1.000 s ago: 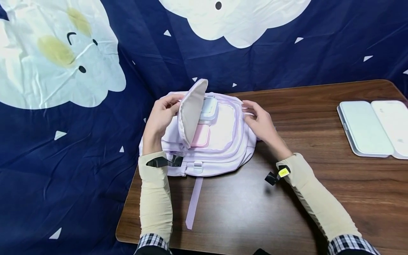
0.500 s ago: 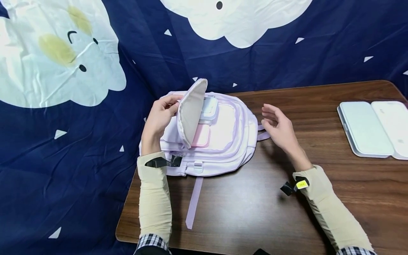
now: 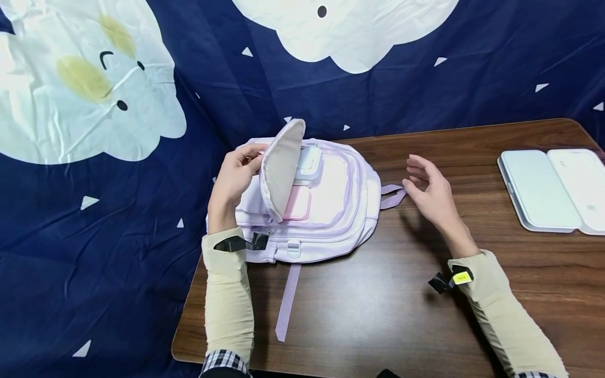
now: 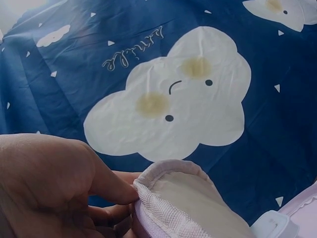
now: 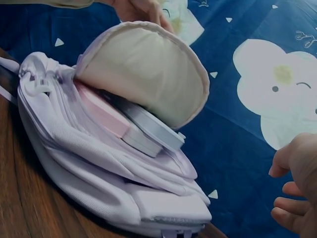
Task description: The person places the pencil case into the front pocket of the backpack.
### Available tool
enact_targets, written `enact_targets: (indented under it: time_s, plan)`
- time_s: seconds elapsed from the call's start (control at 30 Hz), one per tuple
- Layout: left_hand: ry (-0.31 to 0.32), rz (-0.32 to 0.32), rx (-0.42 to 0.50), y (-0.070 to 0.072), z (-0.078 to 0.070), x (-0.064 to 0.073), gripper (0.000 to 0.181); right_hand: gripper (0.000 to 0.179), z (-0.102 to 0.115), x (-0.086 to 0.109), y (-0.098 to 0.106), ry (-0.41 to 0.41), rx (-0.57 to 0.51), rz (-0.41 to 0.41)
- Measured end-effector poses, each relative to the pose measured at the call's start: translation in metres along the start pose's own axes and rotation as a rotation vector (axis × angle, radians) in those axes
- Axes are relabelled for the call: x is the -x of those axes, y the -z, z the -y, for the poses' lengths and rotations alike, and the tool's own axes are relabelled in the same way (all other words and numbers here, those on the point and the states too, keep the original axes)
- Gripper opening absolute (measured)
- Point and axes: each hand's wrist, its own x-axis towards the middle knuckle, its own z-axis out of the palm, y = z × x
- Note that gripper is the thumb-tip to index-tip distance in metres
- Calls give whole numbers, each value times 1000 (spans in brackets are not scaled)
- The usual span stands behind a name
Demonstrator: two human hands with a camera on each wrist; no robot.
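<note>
In the head view, my left hand (image 3: 231,176) pinches the flap (image 3: 282,170) of the lilac backpack (image 3: 337,194) mid-frame; right of centre, my right hand (image 3: 430,194) is relaxed, released. Left wrist: flap at bottom centre. Right wrist: pink box (image 5: 104,111) centre-left.

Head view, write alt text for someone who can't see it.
A left hand holds up the flap of a lilac backpack, with a pink case and pale blue box showing beside it. The right hand hovers over the wooden table.

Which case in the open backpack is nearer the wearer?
The pink case; the pale blue case lies farther back, toward the cloud-print backdrop.
</note>
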Motion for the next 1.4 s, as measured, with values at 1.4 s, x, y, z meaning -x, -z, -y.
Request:
enact_targets:
  time_s: [1.4]
  plan:
    - [3, -12, -7, 0, 3, 1, 26, 57, -44, 29, 93, -149, 230, -187]
